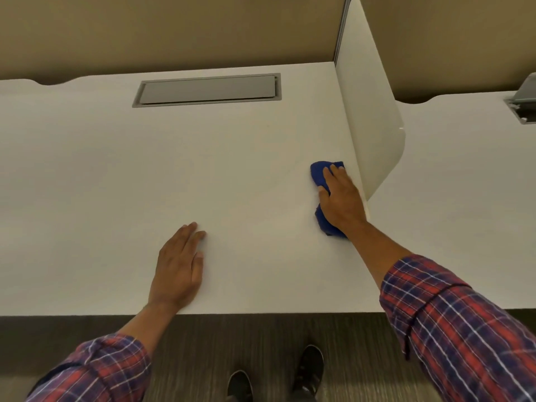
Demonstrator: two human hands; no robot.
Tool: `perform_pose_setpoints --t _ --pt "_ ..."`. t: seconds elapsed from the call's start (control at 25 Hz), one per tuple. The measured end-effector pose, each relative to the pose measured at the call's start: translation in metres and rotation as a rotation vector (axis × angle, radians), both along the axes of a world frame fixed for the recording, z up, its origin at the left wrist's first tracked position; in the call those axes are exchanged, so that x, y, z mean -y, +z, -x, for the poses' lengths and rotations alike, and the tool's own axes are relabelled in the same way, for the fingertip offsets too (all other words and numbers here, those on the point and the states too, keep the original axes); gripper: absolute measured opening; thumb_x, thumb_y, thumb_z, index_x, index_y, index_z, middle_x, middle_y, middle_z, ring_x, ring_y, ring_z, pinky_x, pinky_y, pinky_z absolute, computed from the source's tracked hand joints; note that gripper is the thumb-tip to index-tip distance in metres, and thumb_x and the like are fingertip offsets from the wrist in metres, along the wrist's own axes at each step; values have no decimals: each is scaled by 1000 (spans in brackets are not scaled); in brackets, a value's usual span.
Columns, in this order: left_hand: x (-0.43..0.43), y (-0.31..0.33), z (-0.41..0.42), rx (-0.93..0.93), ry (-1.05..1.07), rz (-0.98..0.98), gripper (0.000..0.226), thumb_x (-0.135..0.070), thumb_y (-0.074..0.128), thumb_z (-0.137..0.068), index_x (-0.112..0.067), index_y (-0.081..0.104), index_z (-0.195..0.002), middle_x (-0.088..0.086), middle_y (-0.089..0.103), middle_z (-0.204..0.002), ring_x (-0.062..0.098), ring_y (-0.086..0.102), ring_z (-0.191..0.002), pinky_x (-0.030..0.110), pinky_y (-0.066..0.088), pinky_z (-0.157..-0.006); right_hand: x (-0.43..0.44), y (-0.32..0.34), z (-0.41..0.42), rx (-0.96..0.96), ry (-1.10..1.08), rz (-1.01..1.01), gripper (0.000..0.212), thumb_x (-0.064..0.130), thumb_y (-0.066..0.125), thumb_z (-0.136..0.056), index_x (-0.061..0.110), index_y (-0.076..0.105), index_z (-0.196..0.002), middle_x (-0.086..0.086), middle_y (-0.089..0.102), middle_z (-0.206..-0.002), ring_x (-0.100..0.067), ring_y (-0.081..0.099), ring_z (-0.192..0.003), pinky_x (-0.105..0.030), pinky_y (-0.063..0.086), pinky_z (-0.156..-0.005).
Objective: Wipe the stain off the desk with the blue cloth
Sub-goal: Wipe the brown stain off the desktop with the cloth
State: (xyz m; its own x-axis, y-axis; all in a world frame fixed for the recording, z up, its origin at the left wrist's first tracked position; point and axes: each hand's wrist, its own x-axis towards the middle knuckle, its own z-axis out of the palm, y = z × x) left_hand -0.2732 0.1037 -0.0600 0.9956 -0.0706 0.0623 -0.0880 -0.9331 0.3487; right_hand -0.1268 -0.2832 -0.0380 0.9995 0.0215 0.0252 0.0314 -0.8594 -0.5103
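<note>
The blue cloth [319, 172] lies crumpled on the white desk [116, 175], close against the white side divider. My right hand [340, 200] presses flat on top of it, fingers spread over the cloth, which shows above and below the palm. My left hand [179, 265] rests palm down on the bare desk near the front edge, fingers together, holding nothing. I cannot make out any stain on the desk surface.
A white divider panel [374, 120] stands upright just right of the cloth. A grey cable hatch [207, 89] is set into the desk's back. A tan partition runs behind. Another desk [464, 169] lies right of the divider. My shoes and dark floor show below the front edge.
</note>
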Motion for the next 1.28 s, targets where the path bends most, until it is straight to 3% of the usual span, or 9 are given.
perform_pose_setpoints --t 0.2,0.6,0.76,0.96,1.28 --pt "0 3 2 -10 -9 7 54 -32 36 -102 -18 50 -152 5 41 -167 25 34 -156 48 28 -127 -25 -1 34 -3 183 -5 55 22 48 -104 6 35 -155 -10 29 -166 -25 19 -155 -41 18 -126" --pt "0 18 4 -74 -47 57 62 -43 31 -103 -14 47 -156 10 36 -169 29 30 -158 50 23 -129 -116 -2 125 19 251 -30 55 23 49 -104 5 36 -155 -12 31 -164 -28 22 -154 -42 18 -126" --pt "-33 25 3 -103 -163 -2 65 -48 30 -106 -17 36 -162 8 25 -174 27 23 -161 47 20 -131 -148 -7 147 40 234 -15 54 23 48 -105 7 35 -155 -11 32 -164 -27 25 -153 -39 16 -126" --pt "-119 21 16 -86 -17 -50 67 -51 29 -106 -16 32 -163 11 20 -175 29 17 -162 49 16 -131 -187 -12 158 52 195 0 54 25 46 -105 9 34 -156 -10 32 -164 -25 25 -153 -36 15 -125" --pt "-145 11 20 -74 -19 -59 63 -51 28 -105 -20 37 -159 9 27 -173 28 21 -161 48 17 -130 -250 -19 178 84 144 37 54 24 50 -103 8 37 -154 -14 37 -161 -30 32 -150 -41 22 -123"
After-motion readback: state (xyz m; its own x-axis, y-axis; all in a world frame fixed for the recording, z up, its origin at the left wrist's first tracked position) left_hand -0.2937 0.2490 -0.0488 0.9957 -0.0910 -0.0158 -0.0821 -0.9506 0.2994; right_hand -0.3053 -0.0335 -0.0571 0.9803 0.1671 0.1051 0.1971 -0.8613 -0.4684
